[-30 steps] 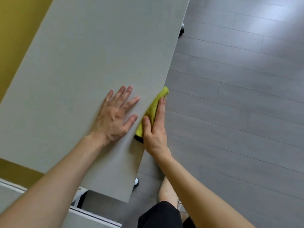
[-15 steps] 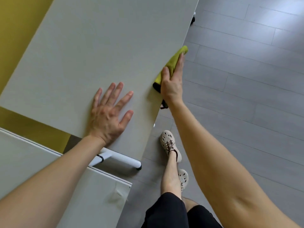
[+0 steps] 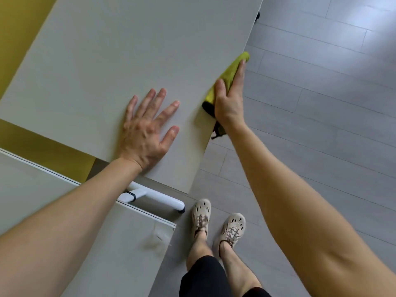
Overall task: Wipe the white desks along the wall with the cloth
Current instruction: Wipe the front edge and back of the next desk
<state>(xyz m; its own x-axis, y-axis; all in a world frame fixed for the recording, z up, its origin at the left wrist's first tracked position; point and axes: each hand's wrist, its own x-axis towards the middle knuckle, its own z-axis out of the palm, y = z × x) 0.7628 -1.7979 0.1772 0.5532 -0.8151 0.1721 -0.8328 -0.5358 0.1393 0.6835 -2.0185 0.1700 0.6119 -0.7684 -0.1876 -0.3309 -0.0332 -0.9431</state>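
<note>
Left hand [image 3: 147, 129] lies flat on the white desk [image 3: 107, 61], fingers spread and holding nothing. Right hand [image 3: 229, 101] pinches the yellow-green cloth [image 3: 229, 73] over the desk's floor-side edge, thumb on top. A second desk [image 3: 96, 243] sits near the first one's close end, a white leg [image 3: 158, 198] showing between them, with beige shoes [image 3: 201, 217] just beside it. The cloth's long axis follows the edge, its tip pointing away past the fingertips.

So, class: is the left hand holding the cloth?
No, the left hand lies flat on the white desk; the right hand holds the yellow-green cloth.
</note>
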